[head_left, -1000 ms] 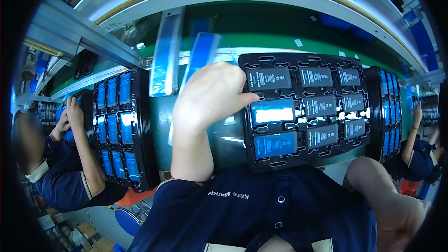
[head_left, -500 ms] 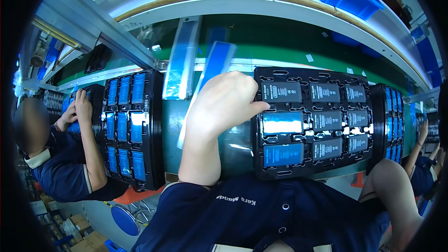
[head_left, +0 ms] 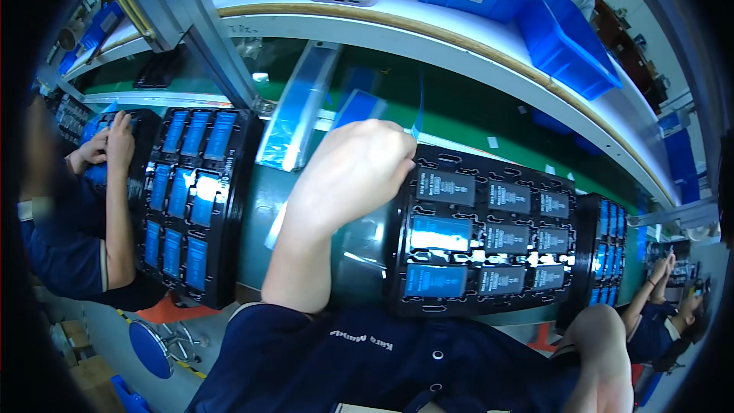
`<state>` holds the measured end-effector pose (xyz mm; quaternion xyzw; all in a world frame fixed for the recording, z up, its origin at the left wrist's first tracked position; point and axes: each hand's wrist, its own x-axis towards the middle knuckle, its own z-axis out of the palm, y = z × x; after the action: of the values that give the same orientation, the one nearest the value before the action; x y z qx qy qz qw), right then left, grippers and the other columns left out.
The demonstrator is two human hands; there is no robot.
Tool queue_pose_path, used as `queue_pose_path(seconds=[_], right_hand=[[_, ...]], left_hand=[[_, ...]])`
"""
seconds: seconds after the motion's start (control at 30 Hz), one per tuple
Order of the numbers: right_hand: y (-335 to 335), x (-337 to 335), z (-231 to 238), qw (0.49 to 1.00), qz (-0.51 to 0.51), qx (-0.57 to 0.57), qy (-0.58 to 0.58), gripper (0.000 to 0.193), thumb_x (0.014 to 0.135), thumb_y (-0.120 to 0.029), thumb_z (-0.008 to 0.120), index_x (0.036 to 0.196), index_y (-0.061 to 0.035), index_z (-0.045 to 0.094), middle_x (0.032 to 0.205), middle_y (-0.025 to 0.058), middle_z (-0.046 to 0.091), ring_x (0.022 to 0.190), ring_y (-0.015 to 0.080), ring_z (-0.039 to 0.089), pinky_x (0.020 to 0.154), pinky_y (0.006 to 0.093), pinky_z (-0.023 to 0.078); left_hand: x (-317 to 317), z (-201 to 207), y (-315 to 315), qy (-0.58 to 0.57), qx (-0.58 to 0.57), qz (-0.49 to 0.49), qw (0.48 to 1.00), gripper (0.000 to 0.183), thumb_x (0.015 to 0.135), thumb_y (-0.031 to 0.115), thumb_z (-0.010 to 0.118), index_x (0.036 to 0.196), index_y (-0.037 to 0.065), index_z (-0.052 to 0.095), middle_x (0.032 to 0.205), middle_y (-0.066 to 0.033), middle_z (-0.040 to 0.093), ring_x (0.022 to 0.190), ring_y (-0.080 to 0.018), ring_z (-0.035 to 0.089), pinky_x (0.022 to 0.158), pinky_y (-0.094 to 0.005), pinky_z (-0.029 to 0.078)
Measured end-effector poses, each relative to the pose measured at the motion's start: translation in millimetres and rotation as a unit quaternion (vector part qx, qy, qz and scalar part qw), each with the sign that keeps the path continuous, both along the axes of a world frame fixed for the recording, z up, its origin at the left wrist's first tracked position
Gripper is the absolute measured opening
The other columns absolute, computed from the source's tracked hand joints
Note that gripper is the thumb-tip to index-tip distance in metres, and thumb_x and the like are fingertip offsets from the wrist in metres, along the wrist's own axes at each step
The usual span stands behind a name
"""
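Left hand (head_left: 355,176) grip clenched on thin blue film strip (head_left: 419,107), long axis upright, over black tray (head_left: 489,237).

Left hand (head_left: 359,176) fisted at the top-left corner of a black tray (head_left: 489,241) of dark rectangular cells, pinching a thin blue film strip (head_left: 419,111). Second tray (head_left: 191,199), blue-filmed cells, lies to the left on the green conveyor belt (head_left: 466,111). Right hand not visible.
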<state>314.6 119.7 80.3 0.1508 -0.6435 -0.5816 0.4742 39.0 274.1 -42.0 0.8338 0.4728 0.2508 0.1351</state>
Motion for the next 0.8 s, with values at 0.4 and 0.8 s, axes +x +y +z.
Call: queue_pose_path(seconds=[0.4,0.8], right_hand=[[134.5,-16.3,-101.0,0.739,-0.122,-0.662,0.025,0.047,0.074,-0.021,0.081,0.114,-0.0028,0.066,0.112,0.0140,0.065,0.104,0.0292,0.063,0.089,0.0394,0.050],[137.3,-18.0,-154.6,0.243,0.195,-0.938,0.152,0.026,0.088,-0.002,0.068,0.114,0.0016,0.065,0.110,0.0100,0.067,0.101,0.0120,0.063,0.090,0.0267,0.050]], left_hand=[[25.3,16.6,-1.7,-0.214,-0.002,-0.174,0.961,0.057,0.072,-0.012,0.064,0.126,0.004,0.060,0.113,-0.0184,0.067,0.085,-0.0273,0.069,0.077,-0.0344,0.055],[45.1,1.9,1.2,-0.219,-0.036,-0.125,0.967,0.032,0.083,0.000,0.066,0.115,0.001,0.064,0.079,-0.0177,0.067,0.071,-0.0300,0.068,0.067,-0.0332,0.052]])
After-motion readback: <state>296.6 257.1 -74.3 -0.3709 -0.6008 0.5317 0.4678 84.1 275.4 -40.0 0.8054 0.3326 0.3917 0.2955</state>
